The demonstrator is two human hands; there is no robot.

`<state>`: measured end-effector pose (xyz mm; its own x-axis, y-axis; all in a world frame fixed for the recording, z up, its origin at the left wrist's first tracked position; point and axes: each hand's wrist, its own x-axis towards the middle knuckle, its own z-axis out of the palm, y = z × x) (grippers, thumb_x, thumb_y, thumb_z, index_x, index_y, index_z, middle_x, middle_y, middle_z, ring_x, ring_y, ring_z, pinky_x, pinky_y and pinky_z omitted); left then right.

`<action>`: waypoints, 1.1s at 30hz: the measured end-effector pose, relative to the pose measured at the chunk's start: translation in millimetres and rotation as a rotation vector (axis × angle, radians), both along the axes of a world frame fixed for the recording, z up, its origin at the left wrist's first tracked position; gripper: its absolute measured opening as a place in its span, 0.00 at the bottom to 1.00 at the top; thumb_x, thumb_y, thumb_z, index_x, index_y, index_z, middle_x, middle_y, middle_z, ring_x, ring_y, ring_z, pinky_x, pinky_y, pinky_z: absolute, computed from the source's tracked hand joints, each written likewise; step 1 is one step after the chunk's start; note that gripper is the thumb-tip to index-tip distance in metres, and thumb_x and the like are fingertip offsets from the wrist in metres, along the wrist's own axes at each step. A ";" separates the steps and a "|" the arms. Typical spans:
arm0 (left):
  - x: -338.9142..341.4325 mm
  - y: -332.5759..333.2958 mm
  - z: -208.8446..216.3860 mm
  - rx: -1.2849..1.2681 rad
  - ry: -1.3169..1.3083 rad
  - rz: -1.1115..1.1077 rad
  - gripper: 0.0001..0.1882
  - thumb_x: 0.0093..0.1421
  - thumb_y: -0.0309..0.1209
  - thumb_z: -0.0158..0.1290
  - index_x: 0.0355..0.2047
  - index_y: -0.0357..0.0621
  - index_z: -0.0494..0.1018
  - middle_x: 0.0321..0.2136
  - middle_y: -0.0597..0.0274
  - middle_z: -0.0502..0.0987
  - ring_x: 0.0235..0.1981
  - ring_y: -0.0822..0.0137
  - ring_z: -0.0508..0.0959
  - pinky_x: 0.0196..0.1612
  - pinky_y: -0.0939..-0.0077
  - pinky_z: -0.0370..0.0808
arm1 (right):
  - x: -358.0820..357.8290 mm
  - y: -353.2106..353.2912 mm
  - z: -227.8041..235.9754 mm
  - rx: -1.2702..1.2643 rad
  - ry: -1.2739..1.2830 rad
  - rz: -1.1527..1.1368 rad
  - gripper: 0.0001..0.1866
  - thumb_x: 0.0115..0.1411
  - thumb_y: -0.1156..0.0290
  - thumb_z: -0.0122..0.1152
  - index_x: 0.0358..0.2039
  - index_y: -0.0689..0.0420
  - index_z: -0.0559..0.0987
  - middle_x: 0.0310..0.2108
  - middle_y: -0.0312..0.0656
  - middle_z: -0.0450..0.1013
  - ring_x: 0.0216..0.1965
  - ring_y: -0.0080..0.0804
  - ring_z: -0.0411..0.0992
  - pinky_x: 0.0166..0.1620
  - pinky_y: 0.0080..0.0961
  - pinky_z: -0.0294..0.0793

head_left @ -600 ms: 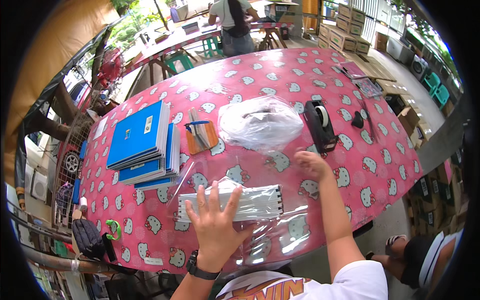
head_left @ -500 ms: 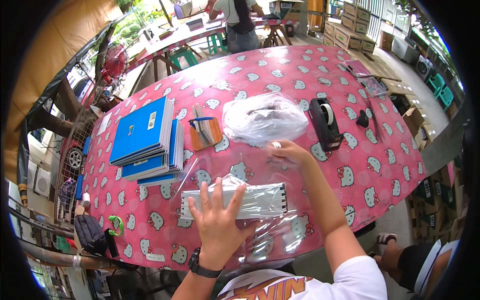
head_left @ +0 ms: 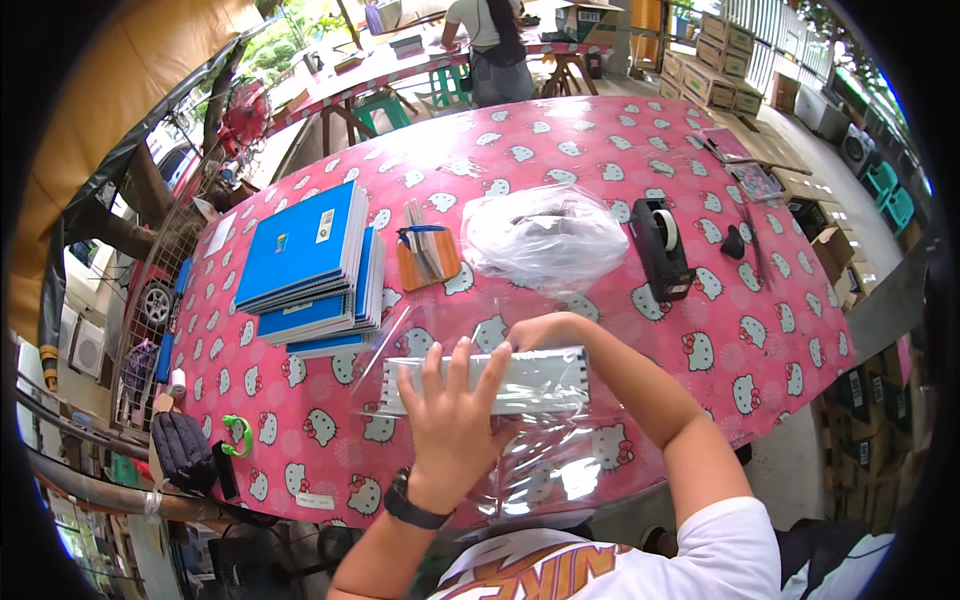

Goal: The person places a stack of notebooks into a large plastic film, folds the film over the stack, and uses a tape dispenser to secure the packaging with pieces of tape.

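Observation:
A white stack of what look like ring-bound notebooks point(head_left: 545, 372) lies on the near part of the table, dark binding loops showing at its ends. Clear plastic sheeting point(head_left: 560, 455) is around it and spreads toward me, shiny and wrinkled. My left hand point(head_left: 450, 425) rests on the stack's left part, fingers spread and pressing flat. At the far edge of the stack is my right hand point(head_left: 550, 330), wrist bent inward; its fingers are mostly hidden behind the stack. Beyond it sits a white plastic bag point(head_left: 545, 240), holding something dark I cannot make out.
Blue spiral notebooks point(head_left: 305, 245) are stacked at the left. A wooden holder point(head_left: 428, 260) with pens and a cutter stands beside them. A black tape dispenser point(head_left: 662, 250) is right of the bag. A pouch point(head_left: 183, 450) lies near the left edge. Another person point(head_left: 492, 50) stands beyond the table.
My right hand has come down and left from near the plastic bag to the far edge of the white stack. My left hand stays spread on the stack. The view has shifted slightly.

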<state>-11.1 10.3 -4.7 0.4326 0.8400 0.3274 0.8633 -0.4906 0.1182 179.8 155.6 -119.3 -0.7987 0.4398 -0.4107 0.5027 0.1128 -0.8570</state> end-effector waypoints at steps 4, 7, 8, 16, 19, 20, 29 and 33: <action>-7.1 45.9 15.0 -0.113 0.010 -0.233 0.58 0.25 0.42 0.70 0.60 0.55 0.55 0.42 0.57 0.70 0.47 0.56 0.69 0.54 0.50 0.56 | 70.8 -78.5 -19.0 -0.029 0.504 -0.931 0.19 0.59 0.55 0.50 0.22 0.56 0.76 0.16 0.31 0.67 0.17 0.14 0.62 0.19 0.17 0.59; -6.8 61.0 29.9 -0.225 -0.124 -0.357 0.61 0.23 0.40 0.71 0.61 0.52 0.53 0.29 0.57 0.73 0.37 0.56 0.74 0.50 0.64 0.62 | 80.8 -167.5 -49.9 -0.287 0.651 -0.708 0.20 0.58 0.53 0.51 0.22 0.56 0.77 0.14 0.31 0.69 0.14 0.16 0.65 0.15 0.14 0.60; -3.9 58.2 35.1 -0.218 -0.173 -0.336 0.60 0.25 0.39 0.71 0.61 0.52 0.52 0.29 0.58 0.74 0.37 0.56 0.74 0.48 0.64 0.63 | 57.4 -189.4 -51.1 -0.384 0.521 -0.634 0.18 0.57 0.54 0.54 0.31 0.57 0.78 0.21 0.36 0.72 0.21 0.19 0.69 0.22 0.16 0.66; -49.3 27.0 -4.4 -0.233 -0.836 -0.252 0.56 0.27 0.34 0.71 0.59 0.45 0.54 0.36 0.57 0.73 0.39 0.60 0.74 0.45 0.66 0.69 | -86.6 -169.8 -78.9 -0.950 1.500 -0.687 0.43 0.55 0.40 0.51 0.60 0.61 0.57 0.55 0.48 0.63 0.52 0.37 0.66 0.55 0.38 0.64; -74.1 4.6 -36.8 -0.322 -1.281 -0.308 0.51 0.35 0.22 0.67 0.60 0.42 0.52 0.45 0.59 0.69 0.43 0.66 0.73 0.44 0.70 0.73 | -83.0 -153.5 -70.1 -0.713 1.971 -0.686 0.38 0.56 0.41 0.50 0.55 0.59 0.63 0.54 0.50 0.63 0.58 0.43 0.59 0.62 0.44 0.53; -84.2 -2.1 -46.7 -0.397 -1.400 -0.268 0.48 0.35 0.25 0.68 0.57 0.38 0.55 0.48 0.59 0.68 0.45 0.67 0.72 0.45 0.72 0.73 | -83.0 -160.2 -35.5 -0.446 1.815 -0.877 0.35 0.56 0.43 0.51 0.53 0.58 0.65 0.53 0.48 0.64 0.57 0.43 0.61 0.61 0.45 0.55; -117.4 15.9 -70.3 -0.896 -1.431 -0.342 0.43 0.39 0.25 0.65 0.56 0.31 0.57 0.45 0.56 0.71 0.45 0.67 0.73 0.46 0.77 0.71 | -19.5 -149.4 13.0 0.141 1.308 -1.242 0.30 0.49 0.62 0.64 0.51 0.60 0.66 0.44 0.43 0.71 0.45 0.32 0.70 0.49 0.31 0.70; -97.0 18.8 -57.0 -0.681 -1.269 -0.292 0.34 0.40 0.25 0.64 0.49 0.34 0.63 0.40 0.59 0.73 0.40 0.69 0.73 0.46 0.79 0.69 | -21.4 -161.2 40.9 0.458 1.004 -1.091 0.34 0.44 0.67 0.67 0.52 0.59 0.65 0.43 0.40 0.71 0.43 0.28 0.70 0.46 0.24 0.68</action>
